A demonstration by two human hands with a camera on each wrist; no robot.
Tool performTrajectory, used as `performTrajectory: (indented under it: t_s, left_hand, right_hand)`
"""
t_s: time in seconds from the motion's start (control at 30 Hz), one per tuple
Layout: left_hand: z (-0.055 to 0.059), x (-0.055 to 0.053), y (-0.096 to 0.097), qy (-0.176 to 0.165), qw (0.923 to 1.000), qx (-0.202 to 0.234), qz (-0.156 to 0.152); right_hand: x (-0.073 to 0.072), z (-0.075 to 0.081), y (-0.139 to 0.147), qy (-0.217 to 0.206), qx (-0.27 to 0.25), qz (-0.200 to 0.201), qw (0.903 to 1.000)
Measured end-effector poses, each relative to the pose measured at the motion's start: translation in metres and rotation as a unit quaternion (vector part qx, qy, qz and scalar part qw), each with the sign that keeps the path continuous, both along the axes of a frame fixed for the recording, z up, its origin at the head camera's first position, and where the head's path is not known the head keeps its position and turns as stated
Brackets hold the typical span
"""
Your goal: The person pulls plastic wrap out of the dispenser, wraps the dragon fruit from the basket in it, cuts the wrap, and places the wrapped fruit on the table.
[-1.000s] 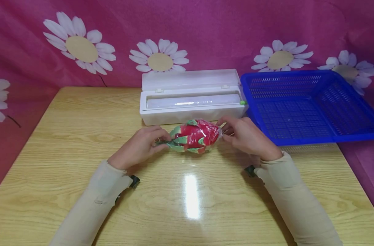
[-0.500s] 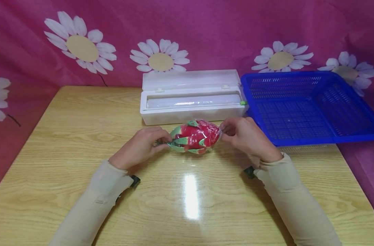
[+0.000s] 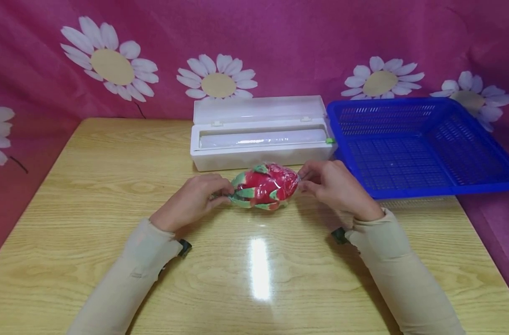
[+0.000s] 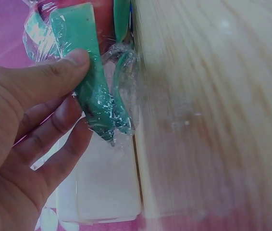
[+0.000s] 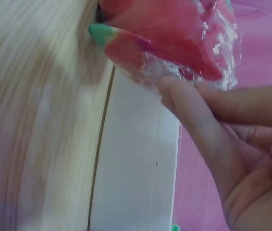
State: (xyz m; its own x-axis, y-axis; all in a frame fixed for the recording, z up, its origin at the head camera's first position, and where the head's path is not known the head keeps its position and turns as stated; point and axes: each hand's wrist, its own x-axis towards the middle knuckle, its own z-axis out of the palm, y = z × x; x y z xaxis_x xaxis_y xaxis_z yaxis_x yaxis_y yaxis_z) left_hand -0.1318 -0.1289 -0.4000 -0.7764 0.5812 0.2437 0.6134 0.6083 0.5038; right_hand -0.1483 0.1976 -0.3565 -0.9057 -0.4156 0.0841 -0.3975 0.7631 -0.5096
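Note:
A red dragon fruit (image 3: 264,186) with green scales, wrapped in clear plastic film, lies crosswise between my hands in the head view. My left hand (image 3: 195,197) pinches the green leafy end at the left. In the left wrist view the thumb (image 4: 76,60) presses on a green scale (image 4: 90,86) through the film, fingers behind it. At the red end, my right hand (image 3: 331,186) pinches the gathered plastic film (image 3: 299,178). The right wrist view shows thumb and forefinger together at the film beside the red tip (image 5: 174,48).
Behind the fruit stands a white box (image 3: 262,158) with its lid up and a roll of cling film (image 3: 262,138) inside. A blue plastic basket (image 3: 405,163) sits at the right, overhanging the wooden table's (image 3: 112,163) edge. A pink flowered cloth (image 3: 279,46) hangs at the back.
My right fingers have closed in on the film at the fruit's red end and draw it together. The left hand and the dragon fruit have hardly moved.

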Motion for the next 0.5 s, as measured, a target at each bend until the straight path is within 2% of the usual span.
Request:
performTrajectory:
  t_s: [0.27,0.5]
  left_hand:
    - [-0.0003,0.0014,0.0014,-0.003,1.0000,0.000,0.006]
    - [0.0023,0.0024,-0.0034,-0.038,0.9988,-0.028,0.013]
  right_hand:
    - [0.0022,-0.0003,-0.0049,0.021,0.003,-0.034,0.9992]
    - [-0.0004,-0.0025,-0.0034,-0.008,-0.005,-0.050,0.9987]
